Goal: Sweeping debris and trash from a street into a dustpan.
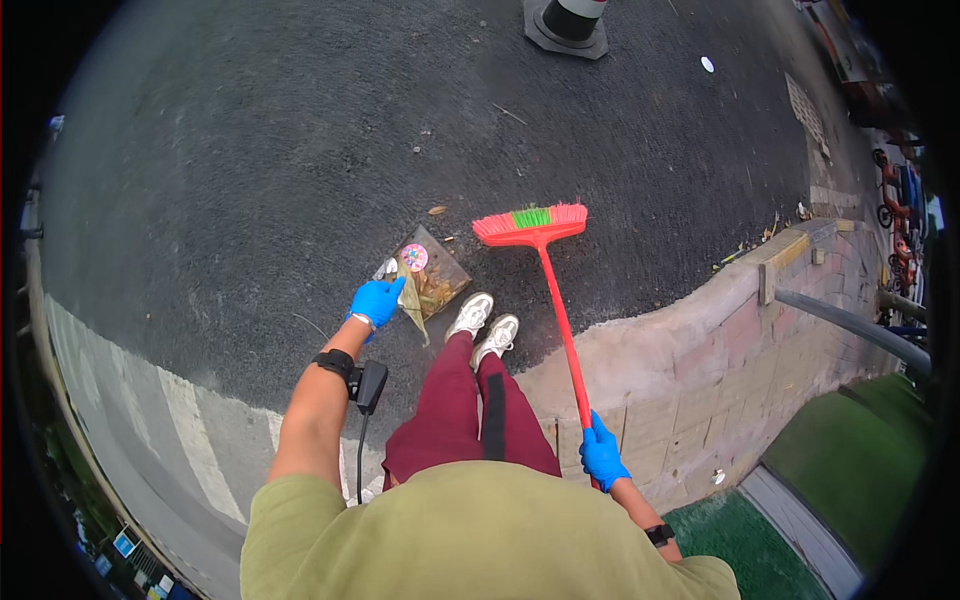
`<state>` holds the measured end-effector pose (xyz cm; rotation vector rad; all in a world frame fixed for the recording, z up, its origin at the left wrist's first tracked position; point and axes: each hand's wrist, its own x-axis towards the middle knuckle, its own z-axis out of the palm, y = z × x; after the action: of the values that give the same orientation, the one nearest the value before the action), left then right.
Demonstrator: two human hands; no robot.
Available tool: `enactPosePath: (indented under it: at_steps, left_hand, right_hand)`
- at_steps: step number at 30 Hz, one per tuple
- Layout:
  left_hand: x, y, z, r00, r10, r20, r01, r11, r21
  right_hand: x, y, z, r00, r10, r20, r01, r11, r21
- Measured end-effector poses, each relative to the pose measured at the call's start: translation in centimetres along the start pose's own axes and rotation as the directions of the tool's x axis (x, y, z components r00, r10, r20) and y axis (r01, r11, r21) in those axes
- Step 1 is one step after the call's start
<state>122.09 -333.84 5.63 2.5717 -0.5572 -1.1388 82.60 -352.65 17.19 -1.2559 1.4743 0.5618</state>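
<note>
My right hand (602, 454), in a blue glove, is closed around the red handle of a broom (568, 330). The broom's pink and green bristles point away from me, just over or on the asphalt. My left hand (377, 302), also gloved in blue, is curled at the near left edge of a dustpan (446, 259); whether it grips a handle or a leaf is hidden. Inside the dustpan lie brown leaves (435, 291) and a round pink patterned piece (414, 257). A long dry leaf (411, 296) hangs over its edge. A crumpled whitish scrap (386, 268) is beside my left fingers.
A traffic cone (568, 28) stands ahead. A brown leaf (437, 211) and a cigarette butt (449, 238) lie near the dustpan, a white disc (707, 64) farther off. At right are a paved kerb (675, 352), a metal pole (851, 326) and litter (739, 251). White road stripes (187, 420) are at left.
</note>
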Motion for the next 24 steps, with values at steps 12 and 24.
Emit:
enactPosePath:
  at_steps: [12,24]
  left_hand:
    - [0.7,-3.1,1.2,0.981,-0.158,-0.112,0.142,0.980,-0.142]
    - [-1.2,-2.2,0.3,0.994,-0.074,-0.082,0.060,0.984,-0.167]
  right_hand:
    - [6.3,-8.2,2.3,0.925,-0.312,0.217,0.373,0.630,-0.682]
    - [1.9,-7.5,0.8,0.985,-0.165,0.043,0.169,0.979,-0.111]
